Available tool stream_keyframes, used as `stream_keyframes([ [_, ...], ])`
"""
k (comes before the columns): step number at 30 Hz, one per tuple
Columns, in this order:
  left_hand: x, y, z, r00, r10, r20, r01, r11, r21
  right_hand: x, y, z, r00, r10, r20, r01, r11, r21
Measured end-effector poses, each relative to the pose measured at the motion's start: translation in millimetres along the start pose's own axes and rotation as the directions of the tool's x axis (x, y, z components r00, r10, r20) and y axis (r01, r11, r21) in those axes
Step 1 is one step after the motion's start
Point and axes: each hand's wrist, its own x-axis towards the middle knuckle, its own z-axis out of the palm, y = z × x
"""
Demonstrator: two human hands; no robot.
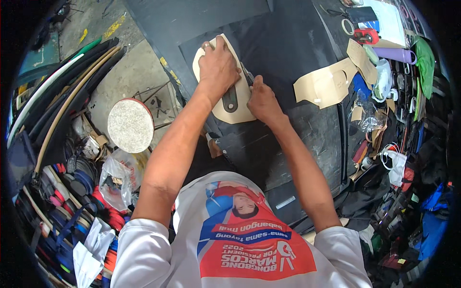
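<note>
A tan cardboard pattern (242,115), long with rounded ends, lies on a black sheet (269,53) spread over the dark table. Along its middle runs a flat dark bar (231,104) with a round spot near its lower end. My left hand (218,68) bears down on the upper part of the pattern and bar, fingers bent and pressing; the palm hides what lies beneath. Closed in my right hand (264,100) is a slim cutter (249,77), its tip at the pattern's right edge. Its blade is too small to make out.
Right of the black sheet lie more cardboard patterns (329,86). Tape rolls (347,27), a phone (361,14) and plastic bags crowd the right side. To the left stand a round stool (130,126), a clear plastic bag (117,180) and bundled strips (72,110).
</note>
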Motion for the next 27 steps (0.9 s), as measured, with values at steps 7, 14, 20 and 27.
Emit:
stream_keyframes([
  [7, 0, 0, 6, 0.996, 0.026, -0.081, -0.023, 0.999, 0.038, -17, 9, 9, 0.999, -0.005, -0.037, 0.007, 0.998, 0.056],
  [14, 0, 0, 7, 0.998, 0.014, -0.053, -0.011, 0.998, 0.063, -58, 24, 20, 0.997, 0.058, -0.052, -0.053, 0.995, 0.082],
  [20, -12, -1, 14, 0.999, 0.010, -0.053, -0.006, 0.997, 0.079, -53, 29, 7, 0.999, 0.028, 0.020, -0.028, 1.000, 0.007],
  [27, -72, 39, 19, 0.986, 0.149, 0.069, -0.159, 0.972, 0.175, -53, 33, 6, 1.000, -0.006, 0.030, 0.006, 1.000, 0.004],
])
